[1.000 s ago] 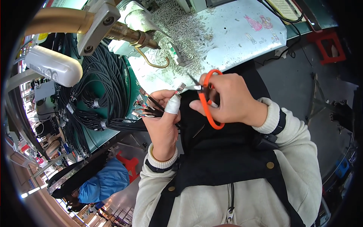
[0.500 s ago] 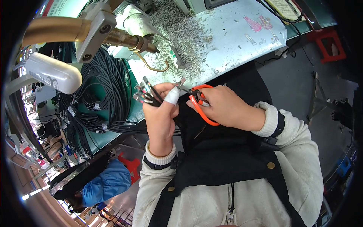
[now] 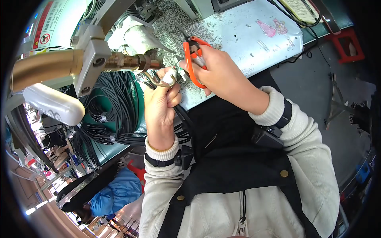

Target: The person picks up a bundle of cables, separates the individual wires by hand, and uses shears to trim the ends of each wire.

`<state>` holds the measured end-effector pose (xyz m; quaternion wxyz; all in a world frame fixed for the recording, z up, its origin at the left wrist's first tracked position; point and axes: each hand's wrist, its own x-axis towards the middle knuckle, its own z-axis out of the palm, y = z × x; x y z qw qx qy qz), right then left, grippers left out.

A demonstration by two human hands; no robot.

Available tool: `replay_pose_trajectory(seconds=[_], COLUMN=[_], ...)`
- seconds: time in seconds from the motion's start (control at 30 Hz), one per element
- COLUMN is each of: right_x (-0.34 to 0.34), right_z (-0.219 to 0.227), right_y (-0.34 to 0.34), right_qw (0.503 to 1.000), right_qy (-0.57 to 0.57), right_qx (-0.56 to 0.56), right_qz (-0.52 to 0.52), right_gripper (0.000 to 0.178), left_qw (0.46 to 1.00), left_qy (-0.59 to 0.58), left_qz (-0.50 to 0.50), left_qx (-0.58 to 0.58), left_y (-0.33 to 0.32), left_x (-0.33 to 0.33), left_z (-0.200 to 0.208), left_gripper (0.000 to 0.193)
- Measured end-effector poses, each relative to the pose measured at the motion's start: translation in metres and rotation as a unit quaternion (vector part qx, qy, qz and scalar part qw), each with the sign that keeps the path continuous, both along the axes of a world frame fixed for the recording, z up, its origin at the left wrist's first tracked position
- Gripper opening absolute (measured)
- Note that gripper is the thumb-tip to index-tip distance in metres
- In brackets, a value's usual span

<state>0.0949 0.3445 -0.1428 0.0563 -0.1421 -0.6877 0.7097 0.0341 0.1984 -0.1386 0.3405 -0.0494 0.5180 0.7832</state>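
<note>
My left hand (image 3: 159, 104) is closed around a bunch of black cables (image 3: 181, 115), its thumb wrapped in white tape. The cable ends beside its fingertips are partly hidden by a bent thin metal tube (image 3: 170, 84) that crosses in front of the hand. My right hand (image 3: 224, 73) grips orange-handled cutting pliers (image 3: 189, 63), their dark jaws pointing up and away over the table. Between the two hands sits a small block with green on it (image 3: 183, 74), partly covered by my right fingertips. Whether those fingertips touch it I cannot tell.
A brass nozzle (image 3: 127, 62) on a metal clamp (image 3: 93, 59) hangs at the left. Small metal bits (image 3: 168, 23) are heaped across the pale tabletop (image 3: 246, 51). Coiled black cables (image 3: 119, 99) lie left of my hand. A person in blue (image 3: 117, 192) is at lower left.
Both hands have moved up and away from my body, the left one to beneath the bent tube. The pliers have left the cable ends and now point away over the table. The view has shifted slightly.
</note>
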Motion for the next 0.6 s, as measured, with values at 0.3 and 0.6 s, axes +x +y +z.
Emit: replay_pose_trajectory(seconds=[0.3, 0.6], right_x=[-0.008, -0.009], right_z=[-0.008, -0.011], right_y=[-0.002, -0.002], right_qw=[1.0, 0.999], right_qy=[0.003, 0.03], right_qx=[-0.017, 0.022], right_qz=[0.026, 0.019], right_gripper=[0.02, 0.019], left_qw=[1.0, 0.999], left_qy=[0.005, 0.05], left_qz=[-0.026, 0.001], left_qx=[0.01, -0.004], left_y=[-0.006, -0.003], left_x=[-0.005, 0.0], left_z=[-0.002, 0.001], left_gripper=[0.017, 0.015])
